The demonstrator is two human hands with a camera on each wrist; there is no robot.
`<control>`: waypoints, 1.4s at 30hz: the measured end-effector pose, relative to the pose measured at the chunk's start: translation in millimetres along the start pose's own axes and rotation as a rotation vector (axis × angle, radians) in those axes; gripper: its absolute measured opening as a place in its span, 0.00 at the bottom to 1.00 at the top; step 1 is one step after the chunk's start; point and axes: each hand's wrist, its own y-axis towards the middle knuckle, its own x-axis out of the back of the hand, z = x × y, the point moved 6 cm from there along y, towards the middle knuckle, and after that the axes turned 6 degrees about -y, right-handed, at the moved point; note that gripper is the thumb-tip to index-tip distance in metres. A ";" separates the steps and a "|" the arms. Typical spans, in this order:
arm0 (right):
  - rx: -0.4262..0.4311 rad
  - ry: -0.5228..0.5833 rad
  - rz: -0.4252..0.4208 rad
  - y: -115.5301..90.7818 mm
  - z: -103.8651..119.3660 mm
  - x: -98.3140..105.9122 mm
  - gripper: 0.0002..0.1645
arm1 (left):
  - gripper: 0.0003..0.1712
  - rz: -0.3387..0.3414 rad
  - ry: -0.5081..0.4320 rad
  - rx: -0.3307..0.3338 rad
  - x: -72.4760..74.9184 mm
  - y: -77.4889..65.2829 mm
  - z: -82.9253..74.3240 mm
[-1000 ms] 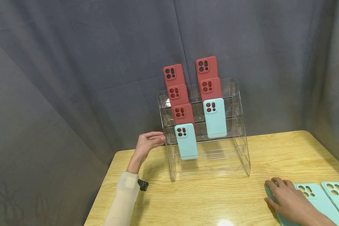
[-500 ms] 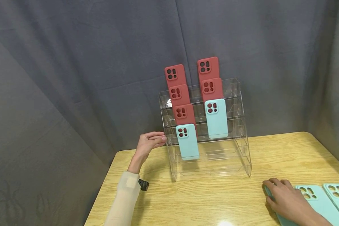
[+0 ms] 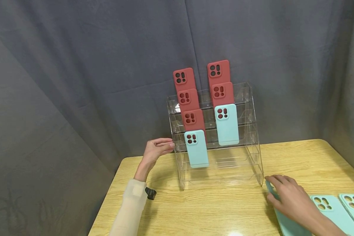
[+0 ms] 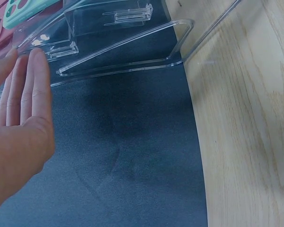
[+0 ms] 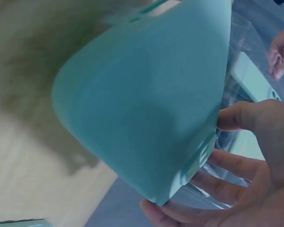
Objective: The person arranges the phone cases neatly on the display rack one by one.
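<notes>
A clear acrylic display stand [image 3: 219, 162] stands upright on the table, with several steps. Red phone cases [image 3: 193, 119] lean in its upper steps in two columns. Below them rest two mint-green phone cases, a left one [image 3: 197, 149] and a right one [image 3: 227, 124]. At the stand's left side my left hand [image 3: 154, 150] pinches the edge between its thumb and straight fingers. My right hand [image 3: 293, 198] grips another mint-green phone case [image 5: 146, 94] by its camera end, thumb on one face and fingers on the other. That case tilts up from the table.
More mint-green phone cases [image 3: 333, 211] lie flat at the table's right side, beside my right hand. Dark grey curtains [image 3: 129, 65] hang close behind the table [image 3: 212, 209] and along its sides. A small black device [image 3: 150, 193] is at my left wrist.
My right hand has raised the leftmost mint-green phone case at its camera end and moved it slightly forward and left. The left hand stays at the stand's edge.
</notes>
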 end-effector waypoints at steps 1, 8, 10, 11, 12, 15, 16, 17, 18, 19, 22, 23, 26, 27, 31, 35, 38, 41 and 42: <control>0.007 0.010 -0.014 1.8 2.9 2.7 0.29 | 0.22 0.000 -0.002 0.000 0.0 -0.1 0.1; 0.062 0.055 -0.153 15.7 22.3 21.5 0.27 | 0.23 0.008 0.002 -0.005 0.1 0.0 0.4; 0.080 0.069 -0.193 20.5 27.3 26.4 0.27 | 0.23 0.010 0.007 -0.007 0.1 0.3 0.4; 0.089 0.078 -0.218 22.9 29.7 29.1 0.27 | 0.23 0.010 0.007 -0.008 0.1 0.3 0.3; 0.099 0.085 -0.244 25.3 32.0 31.8 0.27 | 0.23 0.009 0.007 -0.009 0.0 0.4 0.2; 0.128 0.111 -0.312 32.9 38.7 39.1 0.28 | 0.23 0.005 0.000 -0.005 0.3 -0.1 1.0; 0.135 0.119 -0.331 35.3 40.5 41.6 0.28 | 0.23 0.006 -0.001 -0.004 0.2 -0.2 1.2; 0.140 0.125 -0.350 38.0 42.0 43.9 0.29 | 0.23 0.007 0.000 -0.004 0.0 -0.2 1.4; 0.145 0.130 -0.369 40.7 43.4 46.1 0.29 | 0.23 0.007 0.001 -0.005 -0.1 -0.2 1.6; 0.149 0.134 -0.387 43.5 44.9 48.2 0.29 | 0.23 0.008 0.002 -0.007 -0.2 -0.1 1.7; 0.161 0.145 -0.449 52.3 49.7 54.5 0.31 | 0.22 0.009 0.005 -0.014 0.1 0.1 1.8; 0.164 0.148 -0.471 55.3 51.5 56.0 0.31 | 0.22 0.008 0.004 -0.015 0.4 0.2 1.8; 0.178 0.156 -0.534 64.4 56.7 59.1 0.31 | 0.22 0.008 0.001 -0.014 1.1 0.6 1.6; 0.181 0.161 -0.549 67.8 58.3 59.4 0.31 | 0.22 0.007 -0.001 -0.013 1.3 0.9 1.4; 0.200 0.159 -0.604 81.4 63.4 59.1 0.29 | 0.22 0.003 -0.001 -0.008 1.7 1.0 0.6; 0.203 0.145 -0.654 94.9 66.8 59.6 0.29 | 0.23 0.000 0.005 -0.001 1.7 1.0 0.3; 0.187 0.146 -0.696 104.3 68.4 61.7 0.30 | 0.24 0.000 0.008 0.003 1.6 1.2 0.8; 0.172 0.152 -0.736 114.0 70.7 64.4 0.29 | 0.23 -0.002 0.006 0.003 1.9 0.9 0.9; 0.170 0.158 -0.750 117.2 71.5 65.1 0.29 | 0.23 -0.003 0.005 0.002 2.1 0.8 0.9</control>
